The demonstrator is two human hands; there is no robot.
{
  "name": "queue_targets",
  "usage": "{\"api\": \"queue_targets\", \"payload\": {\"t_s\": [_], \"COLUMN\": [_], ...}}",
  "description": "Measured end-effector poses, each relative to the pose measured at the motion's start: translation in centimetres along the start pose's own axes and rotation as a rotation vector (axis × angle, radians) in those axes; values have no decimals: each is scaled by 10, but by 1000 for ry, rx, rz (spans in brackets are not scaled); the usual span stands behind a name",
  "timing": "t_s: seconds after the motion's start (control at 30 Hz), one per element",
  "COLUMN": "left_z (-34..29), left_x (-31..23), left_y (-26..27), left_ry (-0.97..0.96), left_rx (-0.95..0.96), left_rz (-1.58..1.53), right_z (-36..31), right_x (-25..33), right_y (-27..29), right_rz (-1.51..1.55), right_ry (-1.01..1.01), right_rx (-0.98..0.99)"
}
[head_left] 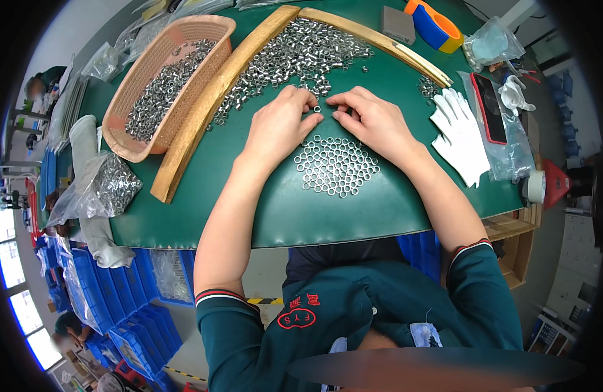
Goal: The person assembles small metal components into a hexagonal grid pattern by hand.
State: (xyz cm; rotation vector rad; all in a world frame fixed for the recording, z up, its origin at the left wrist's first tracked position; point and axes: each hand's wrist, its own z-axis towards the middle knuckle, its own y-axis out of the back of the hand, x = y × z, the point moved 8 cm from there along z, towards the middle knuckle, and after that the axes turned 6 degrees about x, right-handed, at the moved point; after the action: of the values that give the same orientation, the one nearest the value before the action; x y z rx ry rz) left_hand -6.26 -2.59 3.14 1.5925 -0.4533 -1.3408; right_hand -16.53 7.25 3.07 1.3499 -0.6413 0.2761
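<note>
At the middle of the green table, my left hand point(282, 121) has its thumb and index finger closed about a small metal ring point(317, 110) at their tips. Just across from it, my right hand point(374, 122) points inward, thumb and index finger apart, the other fingers curled under and partly hidden. Nothing shows between its fingertips. Below both hands, many silvery rings lie flat in one layer, a close-packed patch point(337, 166). Beyond my fingers spreads a loose heap of short metal rings point(295, 55), some reaching almost to my left knuckles.
Two wooden strips point(200, 108) point(373, 38) fence the heap. Left of it stands a pink plastic basket point(184, 29) of rings, with a clear bag of metal parts point(115, 186) nearby. At right lie a white glove point(459, 134), a phone point(489, 108) and a tape roll point(438, 26).
</note>
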Motion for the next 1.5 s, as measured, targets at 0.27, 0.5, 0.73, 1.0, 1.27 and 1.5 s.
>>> {"api": "queue_targets", "payload": {"t_s": [0.27, 0.5, 0.73, 1.0, 1.27, 1.5], "left_z": [2, 1, 0, -3, 4, 14], "left_x": [-12, -10, -5, -8, 30, 5], "left_y": [0, 15, 10, 0, 18, 2], "left_ry": [-103, -39, -39, -98, 153, -97], "left_rx": [-45, -49, -9, 243, -117, -162], "left_rz": [-123, -173, -146, -281, -63, 57], "right_z": [2, 1, -14, -37, -8, 14], "right_x": [-2, -10, -56, -106, -63, -9], "right_y": [2, 28, 90, 135, 77, 12], "right_rz": [-4, -106, -297, -357, 3, -174], "right_ry": [4, -33, -246, -564, -125, 45], "right_rx": [-39, -172, -378, -390, -306, -68]}}
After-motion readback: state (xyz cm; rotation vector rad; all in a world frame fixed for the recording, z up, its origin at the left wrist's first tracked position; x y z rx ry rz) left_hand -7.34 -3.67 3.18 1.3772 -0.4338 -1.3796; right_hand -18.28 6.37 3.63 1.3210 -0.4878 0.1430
